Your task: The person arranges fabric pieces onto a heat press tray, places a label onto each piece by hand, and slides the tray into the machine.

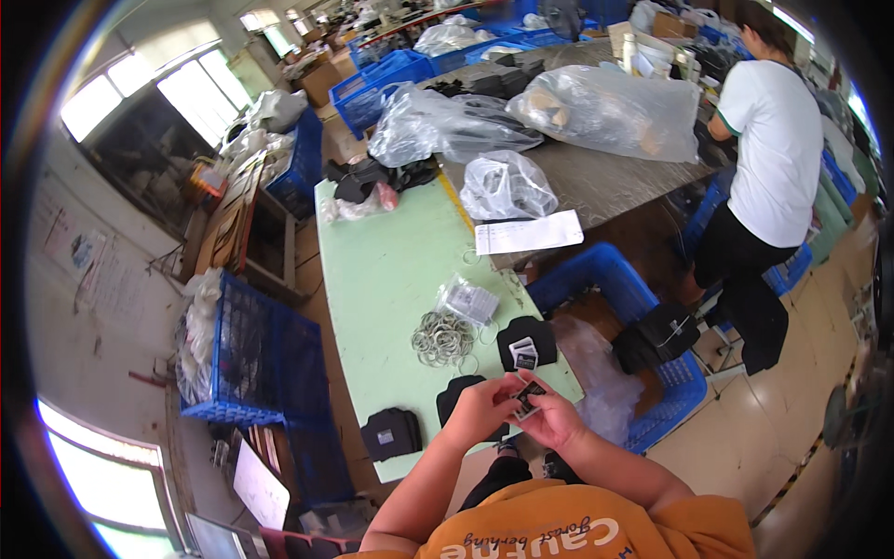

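Both hands meet at the near edge of the pale green surface: the left hand and right hand pinch a small dark tag between their fingertips. Just beyond them lies a black fabric piece with a small card on it, and another black piece sits to the near left. A heap of metal rings lies farther out, beside a clear packet. A blue crate stands to the right.
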The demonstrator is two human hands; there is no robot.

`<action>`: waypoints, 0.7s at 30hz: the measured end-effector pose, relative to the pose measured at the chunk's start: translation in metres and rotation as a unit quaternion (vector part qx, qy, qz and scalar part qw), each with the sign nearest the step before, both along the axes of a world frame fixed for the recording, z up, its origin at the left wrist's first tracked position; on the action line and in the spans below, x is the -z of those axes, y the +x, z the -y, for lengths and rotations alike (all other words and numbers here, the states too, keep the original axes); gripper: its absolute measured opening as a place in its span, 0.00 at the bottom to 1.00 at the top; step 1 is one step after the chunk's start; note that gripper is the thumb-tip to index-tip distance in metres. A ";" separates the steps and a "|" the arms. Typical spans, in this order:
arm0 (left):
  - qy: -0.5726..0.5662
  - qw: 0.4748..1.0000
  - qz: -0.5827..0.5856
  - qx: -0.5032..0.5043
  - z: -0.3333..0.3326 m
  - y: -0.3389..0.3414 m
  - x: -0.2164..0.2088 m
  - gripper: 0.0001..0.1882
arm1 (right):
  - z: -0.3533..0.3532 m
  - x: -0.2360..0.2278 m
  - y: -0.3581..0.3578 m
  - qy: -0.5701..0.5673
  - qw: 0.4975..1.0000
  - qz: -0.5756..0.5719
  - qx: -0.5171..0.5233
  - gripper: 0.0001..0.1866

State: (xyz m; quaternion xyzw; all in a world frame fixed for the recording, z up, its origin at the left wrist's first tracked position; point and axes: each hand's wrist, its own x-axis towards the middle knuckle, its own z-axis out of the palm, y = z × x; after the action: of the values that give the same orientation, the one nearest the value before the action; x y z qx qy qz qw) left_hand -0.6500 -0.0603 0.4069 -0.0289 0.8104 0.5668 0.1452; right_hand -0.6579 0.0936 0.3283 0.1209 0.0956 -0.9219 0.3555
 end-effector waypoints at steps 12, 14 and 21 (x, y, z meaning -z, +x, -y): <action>-0.009 0.932 -0.082 -0.352 0.043 0.167 -0.005 0.04 | 0.067 -0.023 0.088 0.094 0.956 -0.062 -0.272 0.09; -0.015 0.923 -0.066 -0.378 0.050 0.199 -0.003 0.05 | 0.083 -0.025 0.109 0.128 0.933 -0.063 -0.329 0.09; -0.059 0.862 -0.069 -0.498 0.067 0.314 0.016 0.04 | 0.128 -0.027 0.177 0.188 0.817 -0.109 -0.534 0.09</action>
State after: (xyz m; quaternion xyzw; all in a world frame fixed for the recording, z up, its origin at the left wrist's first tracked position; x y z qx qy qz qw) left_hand -0.3359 -0.1277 0.3913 -0.3983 0.7280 0.5151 -0.2147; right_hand -0.4814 -0.0349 0.3554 0.0141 0.3548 -0.5590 0.7493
